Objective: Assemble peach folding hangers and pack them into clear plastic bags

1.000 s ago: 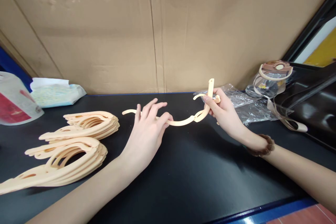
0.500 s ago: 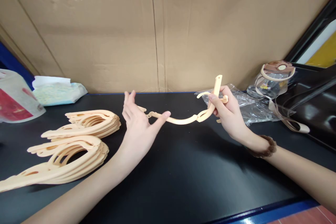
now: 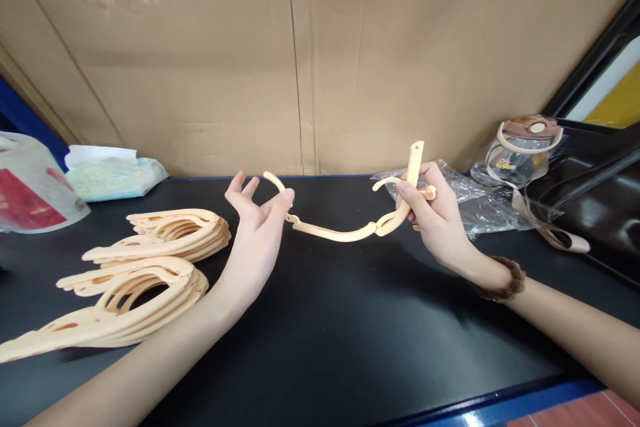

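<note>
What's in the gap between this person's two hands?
In the head view, a pale, jointed, curved piece spans from the left hand to the right hand, with black tabletop showing around it.

Folding hanger: it is between my two hands, above the table.
Left hand: mine is at the left part of this hanger, touching it.
Right hand: mine is around its right part.
Hanger stacks: two lie on the table to the left, the near stack in front of the far stack.
Tissue pack: behind both stacks, just right of a container.
Plastic bag: behind and right of my right hand.
Strapped bottle: at the back right.
Cardboard: behind everything.
</note>
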`<state>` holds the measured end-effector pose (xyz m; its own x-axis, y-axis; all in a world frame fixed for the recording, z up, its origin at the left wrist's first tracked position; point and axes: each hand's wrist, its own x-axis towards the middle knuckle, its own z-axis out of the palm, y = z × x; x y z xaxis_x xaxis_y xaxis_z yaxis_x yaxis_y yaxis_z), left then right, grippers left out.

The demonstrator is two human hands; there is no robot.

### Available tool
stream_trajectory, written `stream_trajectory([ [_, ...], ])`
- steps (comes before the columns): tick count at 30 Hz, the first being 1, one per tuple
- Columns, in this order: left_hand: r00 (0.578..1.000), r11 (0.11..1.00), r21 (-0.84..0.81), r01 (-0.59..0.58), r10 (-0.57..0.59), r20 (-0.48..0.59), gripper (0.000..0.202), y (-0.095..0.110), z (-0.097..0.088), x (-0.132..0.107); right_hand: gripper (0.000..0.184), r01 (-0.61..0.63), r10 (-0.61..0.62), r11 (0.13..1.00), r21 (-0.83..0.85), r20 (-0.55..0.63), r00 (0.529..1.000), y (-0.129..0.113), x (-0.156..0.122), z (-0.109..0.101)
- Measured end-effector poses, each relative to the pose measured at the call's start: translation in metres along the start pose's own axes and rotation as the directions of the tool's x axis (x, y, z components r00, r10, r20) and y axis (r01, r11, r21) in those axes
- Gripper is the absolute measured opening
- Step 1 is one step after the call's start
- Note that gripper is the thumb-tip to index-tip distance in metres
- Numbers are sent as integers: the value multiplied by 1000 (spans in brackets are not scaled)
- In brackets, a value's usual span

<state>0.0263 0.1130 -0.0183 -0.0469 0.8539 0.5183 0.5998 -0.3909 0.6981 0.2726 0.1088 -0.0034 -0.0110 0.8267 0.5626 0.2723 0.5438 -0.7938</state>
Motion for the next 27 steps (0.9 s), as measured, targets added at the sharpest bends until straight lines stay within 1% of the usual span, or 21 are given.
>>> stream_trajectory([
  [1, 1000, 995, -97, 1, 0, 8, 56, 7, -1, -2, 20, -2, 2, 1000, -11, 8, 1000, 0, -1, 0],
  [2, 999, 986, -164, -32, 39, 36, 61, 15, -1, -5, 19, -7, 8, 1000, -25, 16, 1000, 0, -2, 1],
  [3, 991, 984, -151, -98, 110, 70, 64, 21, -2, -8, 19, -13, 13, 999, -34, 22, 1000, 1, -2, 2],
  [4, 969, 978, -85, -191, 201, 141, 66, 27, -3, -11, 19, -19, 19, 999, -34, 26, 999, 0, -3, 3],
  [5, 928, 953, 2, -302, 294, 229, 67, 31, -3, -14, 19, -25, 25, 999, -23, 27, 999, 0, -3, 3],
  [6, 870, 906, 79, -415, 370, 325, 65, 34, -3, -17, 19, -29, 29, 1000, -7, 22, 999, 0, -4, 4],
  [7, 803, 846, 131, -517, 427, 416, 59, 36, -3, -19, 19, -30, 30, 1000, 10, 13, 999, -1, -4, 5],
  [8, 740, 787, 155, -597, 465, 486, 50, 37, -3, -20, 20, -28, 28, 999, 26, 3, 1000, -1, -3, 5],
  [9, 694, 741, 170, -650, 486, 531, 38, 37, -2, -21, 20, -27, 28, 999, 42, -4, 1000, -1, -2, 5],
  [10, 669, 710, 185, -680, 496, 554, 27, 36, -2, -20, 21, -29, 29, 998, 59, -6, 1000, -1, -1, 5],
  [11, 663, 689, 212, -694, 496, 560, 21, 35, -3, -20, 22, -33, 33, 996, 79, -4, 999, -1, 0, 4],
  [12, 671, 672, 246, -698, 494, 553, 22, 33, -3, -18, 23, -41, 41, 994, 98, 9, 999, -1, 2, 4],
  [14, 691, 639, 315, -702, 505, 517, 29, 31, -6, -16, 24, -69, 61, 990, 124, 67, 996, -1, 4, 4],
  [15, 695, 620, 339, -708, 523, 493, 32, 30, -7, -15, 25, -87, 73, 988, 128, 110, 991, -1, 4, 5],
  [18, 693, 577, 384, -721, 587, 420, 40, 29, -10, -14, 23, -145, 103, 977, 154, 252, 962, -2, 1, 7],
  [20, 678, 562, 378, -735, 621, 394, 49, 32, -10, -15, 22, -182, 117, 966, 182, 318, 941, -4, -3, 9],
  [22, 638, 549, 326, -770, 646, 419, 60, 36, -9, -16, 21, -203, 118, 959, 197, 374, 920, -6, -8, 11],
  [23, 609, 544, 281, -791, 655, 447, 63, 38, -9, -17, 21, -209, 113, 957, 202, 402, 908, -8, -9, 11],
  [25, 553, 555, 160, -816, 670, 495, 62, 41, -9, -20, 22, -213, 99, 953, 214, 445, 890, -11, -12, 12],
  [26, 551, 586, 99, -804, 671, 497, 60, 41, -10, -21, 22, -215, 94, 951, 221, 456, 885, -12, -13, 13],
  [27, 572, 637, 38, -770, 662, 484, 57, 41, -10, -22, 22, -221, 92, 947, 232, 463, 882, -14, -14, 14],
])
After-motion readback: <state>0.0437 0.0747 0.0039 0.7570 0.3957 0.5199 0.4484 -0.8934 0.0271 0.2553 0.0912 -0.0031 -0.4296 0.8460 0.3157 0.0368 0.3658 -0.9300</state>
